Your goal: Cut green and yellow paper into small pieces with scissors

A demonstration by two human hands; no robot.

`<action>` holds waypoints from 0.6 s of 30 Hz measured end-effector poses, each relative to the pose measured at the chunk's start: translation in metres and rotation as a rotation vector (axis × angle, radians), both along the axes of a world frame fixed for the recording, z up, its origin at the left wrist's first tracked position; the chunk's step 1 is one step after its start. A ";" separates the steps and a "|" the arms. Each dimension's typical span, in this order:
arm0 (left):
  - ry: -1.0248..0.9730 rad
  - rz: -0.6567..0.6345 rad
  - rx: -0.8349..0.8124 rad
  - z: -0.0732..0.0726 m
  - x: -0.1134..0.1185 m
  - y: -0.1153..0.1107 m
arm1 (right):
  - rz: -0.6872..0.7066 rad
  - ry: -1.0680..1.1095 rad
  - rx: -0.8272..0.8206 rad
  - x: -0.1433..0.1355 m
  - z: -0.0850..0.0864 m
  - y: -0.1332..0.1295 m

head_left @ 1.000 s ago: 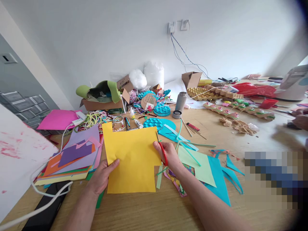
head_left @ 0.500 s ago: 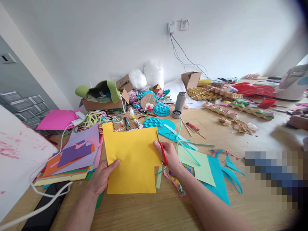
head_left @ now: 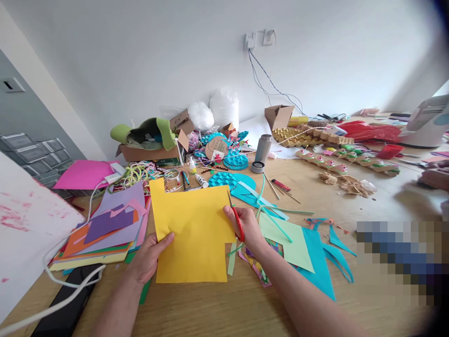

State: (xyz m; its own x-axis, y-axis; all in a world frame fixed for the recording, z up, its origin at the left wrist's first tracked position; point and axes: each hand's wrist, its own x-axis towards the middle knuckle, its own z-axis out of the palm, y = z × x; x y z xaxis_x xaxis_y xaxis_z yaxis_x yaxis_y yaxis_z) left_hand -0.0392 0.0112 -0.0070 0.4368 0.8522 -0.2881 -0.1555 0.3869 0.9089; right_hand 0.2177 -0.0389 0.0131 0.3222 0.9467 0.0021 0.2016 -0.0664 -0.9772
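Note:
A sheet of yellow paper (head_left: 194,234) is held up over the table, with a narrow tab at its upper left and a notch at its lower right. My left hand (head_left: 149,257) grips its left edge, thumb on the front and fingers behind. In my right hand (head_left: 247,227) is a pair of red-handled scissors (head_left: 239,224), blades pointing up along the sheet's right edge. The thumb of that hand also presses on the paper's right side. Part of the scissors is hidden by the hand.
Coloured paper sheets (head_left: 105,224) are piled at left, beside a black phone (head_left: 66,299) and a white cable. Light green paper (head_left: 291,243) and blue scraps lie at right. A metal flask (head_left: 263,150) stands behind. At the far right edge is another person's hand (head_left: 435,175).
My hands, the yellow paper and the scissors stay almost exactly where they were. The other person's hand at the far right has shifted slightly.

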 end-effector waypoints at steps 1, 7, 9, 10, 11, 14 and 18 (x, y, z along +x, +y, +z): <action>0.000 -0.001 0.004 0.000 0.000 0.000 | 0.004 0.006 0.006 0.000 0.000 0.000; 0.011 -0.014 0.012 0.000 0.000 0.000 | 0.040 0.036 0.020 0.001 0.000 -0.001; 0.012 -0.019 0.008 0.001 0.000 -0.001 | 0.031 0.016 0.020 0.002 0.000 -0.001; 0.013 -0.019 0.007 0.001 0.000 -0.001 | 0.028 0.005 0.022 0.002 0.000 -0.001; 0.013 -0.019 0.004 0.001 -0.001 -0.001 | 0.028 -0.005 0.025 0.003 -0.001 -0.001; 0.019 -0.020 -0.007 0.001 -0.001 -0.001 | 0.033 -0.020 0.028 0.005 -0.002 0.000; 0.043 -0.004 0.014 0.002 -0.001 0.000 | 0.055 0.005 0.011 0.005 0.002 -0.001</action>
State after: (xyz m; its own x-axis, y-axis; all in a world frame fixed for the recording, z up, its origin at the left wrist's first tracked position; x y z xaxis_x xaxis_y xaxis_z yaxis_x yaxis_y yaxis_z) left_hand -0.0404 0.0109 -0.0049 0.4275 0.8547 -0.2945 -0.1152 0.3746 0.9200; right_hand 0.2231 -0.0395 0.0152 0.2701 0.9628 0.0114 0.1997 -0.0444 -0.9788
